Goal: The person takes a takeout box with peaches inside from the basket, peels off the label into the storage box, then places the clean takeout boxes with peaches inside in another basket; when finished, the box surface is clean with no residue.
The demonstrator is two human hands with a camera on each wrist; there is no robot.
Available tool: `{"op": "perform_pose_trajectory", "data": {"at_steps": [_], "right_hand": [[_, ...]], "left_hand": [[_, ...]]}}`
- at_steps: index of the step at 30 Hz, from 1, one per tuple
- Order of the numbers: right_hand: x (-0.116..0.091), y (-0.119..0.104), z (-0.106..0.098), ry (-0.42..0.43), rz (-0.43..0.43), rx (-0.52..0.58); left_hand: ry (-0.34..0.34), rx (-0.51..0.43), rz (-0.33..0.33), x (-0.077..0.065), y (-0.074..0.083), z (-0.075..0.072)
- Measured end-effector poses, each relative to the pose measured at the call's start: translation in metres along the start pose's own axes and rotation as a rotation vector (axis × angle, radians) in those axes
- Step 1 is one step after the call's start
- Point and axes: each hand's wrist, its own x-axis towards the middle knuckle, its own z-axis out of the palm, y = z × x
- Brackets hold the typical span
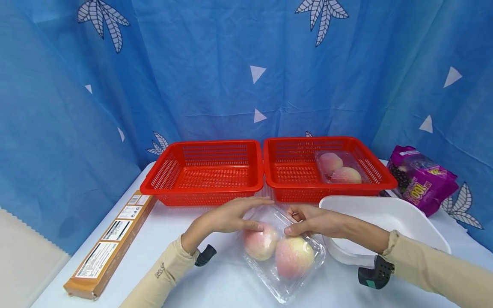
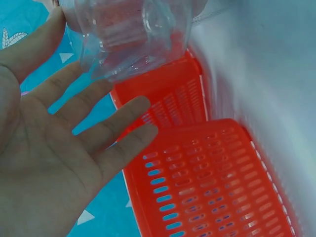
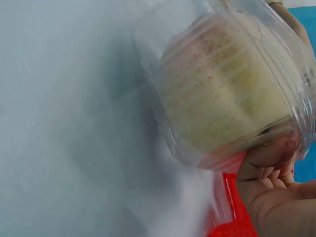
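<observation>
A clear plastic clamshell pack with two pink-and-yellow peaches is tilted close over the white table. My right hand pinches its far right edge between thumb and curled fingers; the right wrist view shows this grip at the pack's corner. On the left side, my left hand lays its thumb on the pack over one peach. Its other fingers extend past the far corner, and in the left wrist view they look spread and nearly straight beside the plastic.
Behind the hands stand two red baskets, the left one bare and the right one holding another peach pack. A white tub sits under my right forearm. A purple bag lies far right, a long brown box left.
</observation>
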Motion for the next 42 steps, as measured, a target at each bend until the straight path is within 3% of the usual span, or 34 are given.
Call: {"op": "perform_pose_trajectory", "data": {"at_steps": [6,16,24,28,32,36,42], "right_hand": [[-0.006,0.001,0.009,0.045,-0.056,0.057],[-0.023,-0.015,0.001,0.144,-0.093,0.093],[-0.046,-0.032,-0.024,0.260,-0.207,0.120],[-0.053,-0.035,-0.038,0.292,-0.285,0.136],[-0.055,-0.037,-0.050,0.311,-0.307,0.175],[-0.054,-0.041,-0.061,0.333,-0.307,0.230],[-0.049,-0.053,-0.072,0.407,-0.284,0.221]], "left_hand": [[0.048,-0.004,0.033,-0.001,0.000,-0.004],[0.215,-0.022,0.066,-0.006,-0.001,-0.019],[0.375,-0.076,-0.003,-0.005,-0.019,-0.028],[0.406,-0.079,-0.065,0.006,-0.024,-0.026],[0.420,-0.030,-0.125,0.023,-0.025,-0.022],[0.424,0.029,-0.175,0.042,-0.025,-0.017],[0.414,0.138,-0.224,0.063,-0.032,-0.012]]}}
